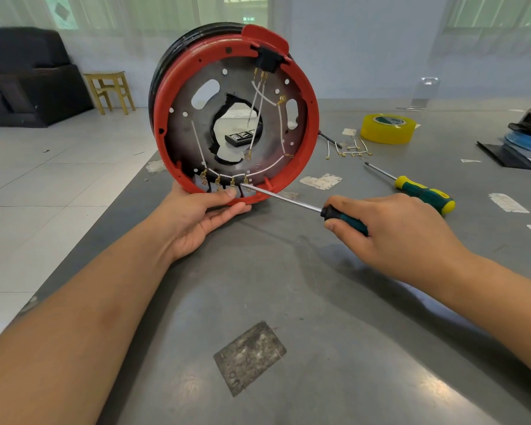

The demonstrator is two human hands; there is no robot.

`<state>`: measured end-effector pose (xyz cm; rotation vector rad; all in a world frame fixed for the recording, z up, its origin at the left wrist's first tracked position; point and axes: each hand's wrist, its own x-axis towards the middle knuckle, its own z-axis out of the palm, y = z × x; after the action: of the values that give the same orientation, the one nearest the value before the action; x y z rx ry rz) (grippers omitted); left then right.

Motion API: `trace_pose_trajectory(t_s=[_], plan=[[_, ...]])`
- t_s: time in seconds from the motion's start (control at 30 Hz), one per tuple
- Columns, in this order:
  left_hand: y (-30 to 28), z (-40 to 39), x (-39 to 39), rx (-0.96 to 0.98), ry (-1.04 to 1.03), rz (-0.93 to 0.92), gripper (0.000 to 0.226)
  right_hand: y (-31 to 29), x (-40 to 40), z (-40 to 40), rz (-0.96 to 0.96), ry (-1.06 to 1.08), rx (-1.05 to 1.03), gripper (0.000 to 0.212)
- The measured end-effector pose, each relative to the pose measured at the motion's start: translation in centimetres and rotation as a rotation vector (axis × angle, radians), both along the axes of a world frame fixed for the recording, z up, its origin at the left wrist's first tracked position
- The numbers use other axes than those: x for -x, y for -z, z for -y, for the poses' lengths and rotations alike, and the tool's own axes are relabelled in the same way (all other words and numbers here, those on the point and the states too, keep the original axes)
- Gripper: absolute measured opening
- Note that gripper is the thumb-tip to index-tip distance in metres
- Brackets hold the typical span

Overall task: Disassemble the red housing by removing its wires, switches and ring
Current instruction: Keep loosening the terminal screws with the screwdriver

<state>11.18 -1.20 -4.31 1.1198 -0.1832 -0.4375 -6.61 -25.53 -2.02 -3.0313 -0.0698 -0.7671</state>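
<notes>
A grey tabletop [288, 302] with worn tape patches fills the foreground, and beyond its left edge lie pale floor tiles, a dark sofa [28, 78] and a small wooden stool [109, 90] against a curtained wall.

The red housing [233, 111] stands on its edge near the far left part of the tabletop, its open side turned toward the camera. Inside it sits a grey metal plate with a ragged central hole, and white wires [259, 101] run across that plate from a black switch block [269, 61] at the top rim down to a row of brass terminals [224, 180] along the bottom rim.

The left hand [196, 216] cups the lower rim of the housing from below, its thumb pressed over the rim beside the terminals and its fingers curled underneath.

The right hand [393, 231] grips the dark green handle of a screwdriver [288, 201], fingers wrapped round it. The shaft slants up and left, and its tip seems to touch the rightmost terminal, though the contact is too small to be sure of.

To the right, on the tabletop, lie a 2nd screwdriver [417, 190] with a yellow and green handle, a roll of yellow tape [387, 128], and a scatter of loose short wires [348, 148] between the housing and the tape.
</notes>
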Motion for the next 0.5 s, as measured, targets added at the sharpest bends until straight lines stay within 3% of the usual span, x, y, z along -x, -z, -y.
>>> trace_pose_trajectory(t_s=[0.27,0.5], plan=[[-0.03,-0.04,0.17,-0.046,0.054,0.044,0.06,-0.06,-0.05,0.08,-0.057,-0.02,-0.148,0.048],[0.02,0.03,0.06,-0.051,0.037,0.039,0.061,-0.22,0.04,-0.02,-0.079,0.0,-0.158,0.05]])
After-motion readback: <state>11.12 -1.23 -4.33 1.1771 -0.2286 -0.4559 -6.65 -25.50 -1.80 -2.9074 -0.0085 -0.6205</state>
